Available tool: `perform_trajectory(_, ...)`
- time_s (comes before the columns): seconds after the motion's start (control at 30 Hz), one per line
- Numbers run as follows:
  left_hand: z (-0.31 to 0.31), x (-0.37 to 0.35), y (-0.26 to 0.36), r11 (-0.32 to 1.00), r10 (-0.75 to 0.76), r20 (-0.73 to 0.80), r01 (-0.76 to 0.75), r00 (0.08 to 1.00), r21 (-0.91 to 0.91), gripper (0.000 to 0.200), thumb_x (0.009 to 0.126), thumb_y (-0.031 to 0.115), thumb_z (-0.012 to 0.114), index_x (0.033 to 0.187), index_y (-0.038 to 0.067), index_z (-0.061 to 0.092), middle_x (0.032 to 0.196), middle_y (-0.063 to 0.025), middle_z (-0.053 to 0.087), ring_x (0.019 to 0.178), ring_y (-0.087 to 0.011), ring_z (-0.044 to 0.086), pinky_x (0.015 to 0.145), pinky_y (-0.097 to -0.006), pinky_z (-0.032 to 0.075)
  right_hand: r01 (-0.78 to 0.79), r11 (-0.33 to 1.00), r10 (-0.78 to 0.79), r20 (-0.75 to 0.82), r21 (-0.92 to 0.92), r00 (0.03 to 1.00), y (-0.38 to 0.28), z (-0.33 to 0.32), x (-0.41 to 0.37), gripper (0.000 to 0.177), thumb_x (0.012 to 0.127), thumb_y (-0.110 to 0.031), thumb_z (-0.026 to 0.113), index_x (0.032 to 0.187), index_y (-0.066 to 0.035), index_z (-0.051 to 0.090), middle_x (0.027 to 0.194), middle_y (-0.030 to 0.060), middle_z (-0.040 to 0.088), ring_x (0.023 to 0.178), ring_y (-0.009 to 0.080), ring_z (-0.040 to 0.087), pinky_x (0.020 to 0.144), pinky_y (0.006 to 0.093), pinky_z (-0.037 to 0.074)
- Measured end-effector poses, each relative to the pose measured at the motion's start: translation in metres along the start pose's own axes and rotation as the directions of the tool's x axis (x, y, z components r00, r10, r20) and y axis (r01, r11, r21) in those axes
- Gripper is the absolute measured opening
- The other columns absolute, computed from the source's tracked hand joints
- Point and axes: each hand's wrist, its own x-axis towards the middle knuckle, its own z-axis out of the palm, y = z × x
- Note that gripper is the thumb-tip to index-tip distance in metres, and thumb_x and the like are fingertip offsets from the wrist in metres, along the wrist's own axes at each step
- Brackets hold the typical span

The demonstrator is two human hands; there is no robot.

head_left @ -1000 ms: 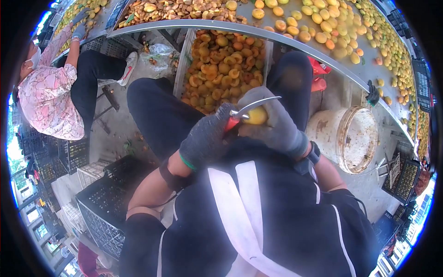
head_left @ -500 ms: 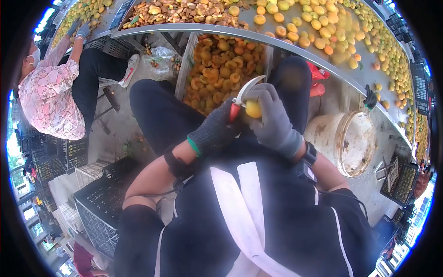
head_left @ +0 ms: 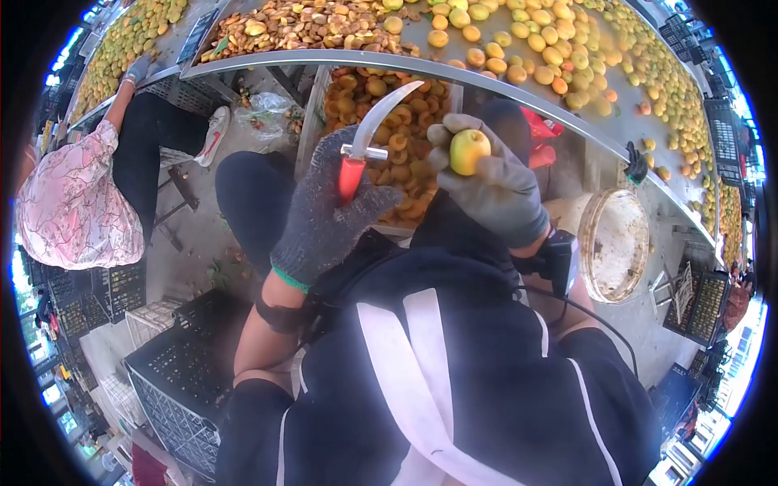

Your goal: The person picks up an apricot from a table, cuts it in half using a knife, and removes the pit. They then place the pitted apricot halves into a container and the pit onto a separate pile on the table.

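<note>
Hands lifted, knife [head_left: 369,134] now apart from apricot [head_left: 469,151]. Steel surface [head_left: 502,78] beyond fingers [head_left: 444,154], strewn with yellow fruit; white bucket [head_left: 616,243] right. Left hand [head_left: 324,219] clenched round red handle; right hand [head_left: 494,190] fingers grasp round, yellow-green apricot.

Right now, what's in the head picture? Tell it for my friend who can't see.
A gloved left hand holds a red-handled curved knife, blade up, beside a yellow fruit in the gloved right hand. Past them a crate holds fruit halves, and a table ahead is covered in whole ones.
</note>
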Motion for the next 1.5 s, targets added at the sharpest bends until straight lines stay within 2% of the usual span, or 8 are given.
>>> perform_trajectory(0.2, 0.001, -0.005, 0.017, 0.856, -0.228, 0.262, 0.321, 0.938, -0.404, 0.036, 0.088, 0.011, 0.07, 0.121, 0.002, 0.056, 0.085, -0.0042, 0.056, 0.067, -0.0103, 0.054, 0.064, -0.0266, 0.047, 0.136, 0.987, -0.125, 0.12, -0.089, 0.985, 0.002, -0.011, 0.002, 0.05, 0.081, 0.004, 0.067, 0.129, -0.007, 0.053, 0.128, 0.011, 0.054, 0.114, 0.0242, 0.058, 0.092, 0.0308, 0.051)
perform_trajectory(0.3, 0.007, -0.008, 0.003, 0.924, -0.107, 0.213, 0.177, 0.971, -0.338, 0.032, 0.089, 0.012, 0.068, 0.118, 0.002, 0.058, 0.085, -0.0091, 0.062, 0.066, -0.0181, 0.062, 0.065, -0.0299, 0.05, 0.127, 0.976, -0.12, 0.049, -0.179, 0.992, -0.001, -0.004, 0.001, 0.049, 0.079, 0.008, 0.065, 0.125, -0.006, 0.054, 0.122, 0.0095, 0.056, 0.112, 0.0245, 0.059, 0.094, 0.0333, 0.05)
perform_trajectory(0.37, 0.01, -0.004, 0.001, 0.961, 0.229, 0.148, -0.248, 0.962, 0.122, 0.034, 0.087, 0.017, 0.071, 0.115, 0.003, 0.059, 0.085, -0.0158, 0.066, 0.073, -0.0291, 0.068, 0.067, -0.0343, 0.051, 0.223, 0.918, -0.193, 0.122, -0.327, 0.974, 0.003, -0.001, 0.005, 0.046, 0.076, 0.011, 0.065, 0.118, -0.005, 0.055, 0.115, 0.0082, 0.058, 0.111, 0.0243, 0.06, 0.097, 0.0358, 0.048)
perform_trajectory(0.6, 0.018, -0.013, -0.011, 0.938, 0.191, 0.212, -0.242, 0.958, 0.249, 0.037, 0.081, 0.025, 0.076, 0.109, 0.004, 0.062, 0.084, -0.0188, 0.066, 0.076, -0.0371, 0.066, 0.064, -0.0391, 0.051, 0.278, 0.723, -0.237, 0.152, -0.632, 0.96, 0.013, 0.012, 0.003, 0.043, 0.074, 0.013, 0.066, 0.111, -0.005, 0.055, 0.107, 0.0064, 0.057, 0.108, 0.0204, 0.06, 0.1, 0.036, 0.046)
perform_trajectory(0.9, 0.021, -0.018, -0.005, 0.884, 0.213, 0.208, -0.279, 0.955, 0.376, 0.023, 0.087, 0.013, 0.069, 0.106, 0.003, 0.062, 0.082, -0.0159, 0.065, 0.073, -0.0297, 0.067, 0.065, -0.032, 0.052, 0.314, 0.774, -0.25, 0.19, -0.55, 0.949, 0.022, 0.018, 0.003, 0.044, 0.075, 0.013, 0.067, 0.114, -0.004, 0.054, 0.11, 0.0067, 0.057, 0.104, 0.0201, 0.06, 0.102, 0.0392, 0.045)
perform_trajectory(1.1, 0.017, -0.019, -0.004, 0.95, 0.295, -0.01, -0.292, 0.956, 0.111, 0.018, 0.089, 0.008, 0.065, 0.105, 0.0, 0.06, 0.086, -0.0118, 0.065, 0.07, -0.0228, 0.067, 0.062, -0.0314, 0.05, 0.054, 0.977, -0.044, -0.053, 0.204, 0.998, 0.017, 0.025, 0.006, 0.05, 0.095, -0.047, 0.053, 0.122, -0.005, 0.051, 0.104, 0.0039, 0.052, 0.087, 0.0168, 0.054, 0.095, 0.0401, 0.043)
perform_trajectory(1.2, 0.016, -0.022, -0.002, 0.994, 0.112, -0.035, -0.112, 0.993, -0.001, 0.016, 0.089, 0.006, 0.065, 0.104, 0.001, 0.06, 0.086, -0.0113, 0.065, 0.07, -0.0214, 0.066, 0.064, -0.0303, 0.051, -0.011, 0.926, -0.018, 0.074, 0.377, 0.997, 0.016, 0.017, 0.008, 0.051, 0.095, -0.049, 0.053, 0.121, -0.005, 0.052, 0.094, 0.0015, 0.048, 0.077, 0.0147, 0.048, 0.087, 0.0366, 0.042)
perform_trajectory(1.5, 0.016, -0.023, -0.002, 0.993, 0.117, -0.026, -0.116, 0.993, 0.029, 0.016, 0.089, 0.007, 0.066, 0.103, 0.001, 0.061, 0.086, -0.0102, 0.066, 0.075, -0.0202, 0.068, 0.065, -0.0294, 0.051, 0.075, 0.991, -0.098, 0.203, 0.115, 0.974, 0.017, 0.008, 0.006, 0.051, 0.093, -0.049, 0.053, 0.12, -0.006, 0.053, 0.096, 0.0062, 0.053, 0.08, 0.0168, 0.051, 0.089, 0.0394, 0.043)
